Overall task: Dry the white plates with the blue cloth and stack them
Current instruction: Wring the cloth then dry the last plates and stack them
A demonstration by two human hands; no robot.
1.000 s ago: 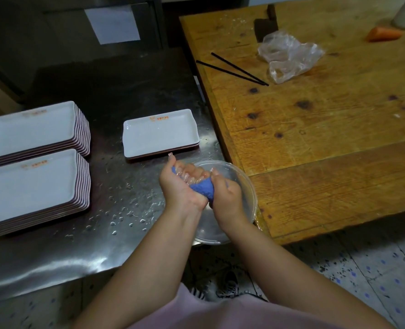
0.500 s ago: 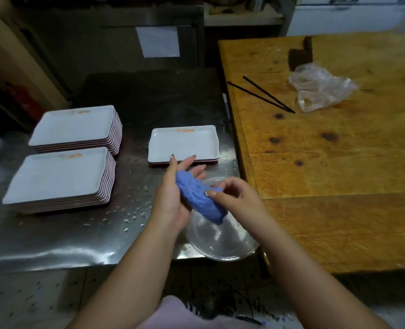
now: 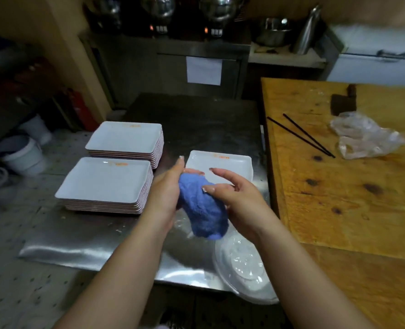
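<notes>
The near part of the single white plate (image 3: pixel 220 162) is hidden behind both hands and the bunched blue cloth (image 3: pixel 202 207). The left hand (image 3: pixel 166 193) shows only its back, so its palm and how its fingers meet the cloth cannot be seen. The right forearm covers part of the clear plastic bowl (image 3: pixel 241 264). The orange print on the plates is too small to read. The wooden surface (image 3: pixel 351 205) is cut off at the right edge.
</notes>
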